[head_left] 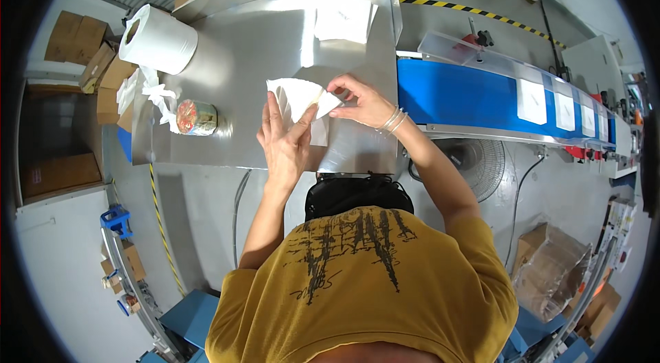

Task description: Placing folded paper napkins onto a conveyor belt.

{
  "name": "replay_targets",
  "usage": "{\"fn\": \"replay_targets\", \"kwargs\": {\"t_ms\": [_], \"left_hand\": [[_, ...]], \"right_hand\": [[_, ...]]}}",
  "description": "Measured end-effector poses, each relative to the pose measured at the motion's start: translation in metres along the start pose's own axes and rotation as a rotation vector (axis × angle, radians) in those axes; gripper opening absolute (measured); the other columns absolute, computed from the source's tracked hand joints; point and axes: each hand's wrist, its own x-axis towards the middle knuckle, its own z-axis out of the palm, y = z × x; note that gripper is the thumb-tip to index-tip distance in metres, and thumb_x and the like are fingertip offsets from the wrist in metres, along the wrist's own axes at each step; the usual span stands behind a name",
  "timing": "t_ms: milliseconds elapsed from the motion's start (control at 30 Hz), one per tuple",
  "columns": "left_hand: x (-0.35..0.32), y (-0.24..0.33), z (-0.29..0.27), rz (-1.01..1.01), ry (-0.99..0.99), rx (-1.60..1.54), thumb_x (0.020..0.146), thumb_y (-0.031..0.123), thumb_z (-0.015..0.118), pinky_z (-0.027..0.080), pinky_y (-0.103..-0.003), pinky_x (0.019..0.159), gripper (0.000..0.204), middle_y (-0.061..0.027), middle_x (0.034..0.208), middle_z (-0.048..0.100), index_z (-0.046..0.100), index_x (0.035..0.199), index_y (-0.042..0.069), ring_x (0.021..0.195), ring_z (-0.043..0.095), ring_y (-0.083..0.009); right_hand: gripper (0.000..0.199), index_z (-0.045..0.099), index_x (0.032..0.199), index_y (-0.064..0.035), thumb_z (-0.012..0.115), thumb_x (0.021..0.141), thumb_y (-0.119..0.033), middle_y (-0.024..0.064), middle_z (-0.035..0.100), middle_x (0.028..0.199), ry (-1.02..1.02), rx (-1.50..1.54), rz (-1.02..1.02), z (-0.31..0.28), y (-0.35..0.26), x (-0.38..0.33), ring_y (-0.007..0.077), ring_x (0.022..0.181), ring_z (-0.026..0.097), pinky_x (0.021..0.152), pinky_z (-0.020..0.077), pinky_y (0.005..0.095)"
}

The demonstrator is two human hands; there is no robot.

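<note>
Over the metal table (254, 40), near its front edge, both my hands hold a folded white sheet (297, 93), which looks like paper or thin cloth. My left hand (283, 146) grips its lower side, with the thumb and fingers pressed onto it. At its right corner, my right hand (364, 105) pinches the edge between thumb and fingertips. Partly hidden beneath, another flat white piece (320, 133) lies on the table. Farther back is a small pile of white flat pieces (342, 23).
A large white paper roll (165, 43), crumpled white paper (161, 98) and a round can (198, 117) stand on the left. To the right runs a blue conveyor belt (454, 95) carrying several white flat packets (531, 102). A floor fan (478, 163) sits below it.
</note>
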Motion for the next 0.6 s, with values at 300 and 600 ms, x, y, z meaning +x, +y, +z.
{"fn": "replay_targets", "kwargs": {"t_ms": [300,600], "left_hand": [[0.001,-0.014,-0.005,0.041,-0.006,0.028,0.077,0.006,0.067,0.034,-0.052,0.097,0.045,-0.0239,0.151,0.023,0.069,0.113,0.032,0.13,0.036,-0.0438],[0.013,-0.024,-0.007,-0.04,-0.003,-0.105,0.081,0.017,0.069,0.04,-0.045,0.097,0.037,-0.03,0.146,0.028,0.067,0.117,0.021,0.117,0.054,-0.0376]], "right_hand": [[0.047,0.056,0.114,-0.0111,0.079,0.073,-0.016,0.0005,0.056,0.113,-0.021,-0.015,0.022,0.004,0.0,0.008,0.0158,0.097,0.054,0.082,0.0467,0.0303],[0.044,0.05,0.12,-0.0019,0.062,0.092,-0.034,0.0087,0.059,0.104,0.416,0.079,0.039,-0.026,0.048,-0.04,0.0148,0.079,0.055,0.072,0.049,0.0284]]}}
